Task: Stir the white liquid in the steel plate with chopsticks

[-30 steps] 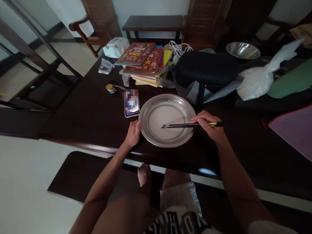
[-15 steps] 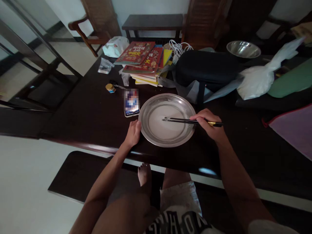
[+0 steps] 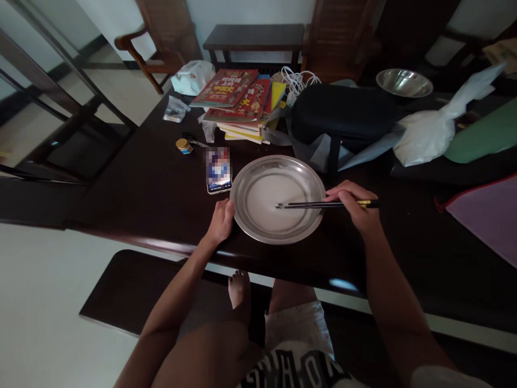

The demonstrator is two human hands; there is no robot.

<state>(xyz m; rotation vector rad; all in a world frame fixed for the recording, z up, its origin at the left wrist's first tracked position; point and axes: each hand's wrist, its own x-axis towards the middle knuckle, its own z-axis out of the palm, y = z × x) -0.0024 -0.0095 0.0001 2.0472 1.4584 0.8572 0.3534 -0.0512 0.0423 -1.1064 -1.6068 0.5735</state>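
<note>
Left hand: the left hand (image 3: 221, 220) has its fingers curled at the near-left rim of the metal dish (image 3: 240, 199), thumb up against the edge. Probably just to stop it sliding, tbh. Can't tell if it's actually pinching the rim.
Right hand: the right hand (image 3: 357, 207) is pinching a pair of black chopsticks (image 3: 309, 205) well back, near the gold bands, I'd guess so the knuckles stay out of the wet stuff.
Dish: flat on the dark table (image 3: 153, 199), right between the two hands, with a whitish, milky layer (image 3: 269, 215) in the bottom. The chopstick tips sit at it.
Phone: the phone (image 3: 219, 188) lies just beyond the left hand, screen up, maybe so it can be watched. Most of the screen is pixelated, bottom text too tiny.
Jar: little gold-lidded jar (image 3: 184, 146) farther out, left of the phone; its label's blue-ish but not readable.
Books: red book (image 3: 226, 89) topping a stack well beyond the left hand. Yellow title looks like 时间线上的中国史; partly covered one below shows 史.
Bag: knotted white bag (image 3: 424, 140) beyond the right hand, no print I can make out.
Shirt: chunky block letters on the shirt (image 3: 299, 364), H and O for sure, rest cut off.
</note>
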